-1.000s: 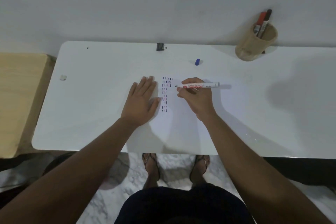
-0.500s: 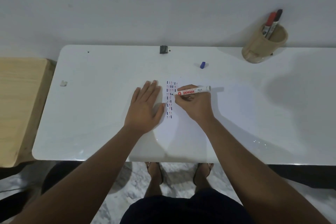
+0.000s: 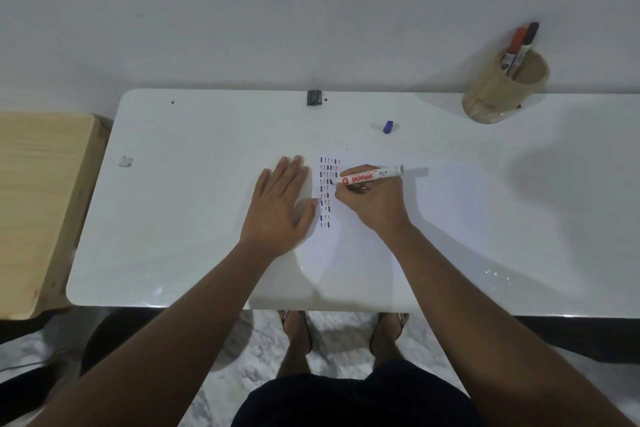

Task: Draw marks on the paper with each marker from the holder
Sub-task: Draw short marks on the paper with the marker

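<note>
**Marker tip at the right edge of the marks, barrel pointing right**

Here the right hand (image 3: 372, 198), just right of the frame's centre, has its fingers clenched around a white marker (image 3: 372, 176). The marker's long axis runs almost level across the frame: the tip points left and meets the paper (image 3: 349, 253) at the right edge of the block of small blue and red marks (image 3: 327, 191), while the back end sticks out to the right past the knuckles. Any next stroke, I judge, goes just beside that tip, so the right hand is the nearer one.

The left hand (image 3: 282, 204) lies flat with fingers released, pressing the paper immediately left of the marks and grasping nothing.

A blue cap (image 3: 388, 126) lies on the white table (image 3: 173, 218) above the hands. The holder (image 3: 498, 94), upper right of the frame and well apart, holds two more markers (image 3: 519, 45).
</note>
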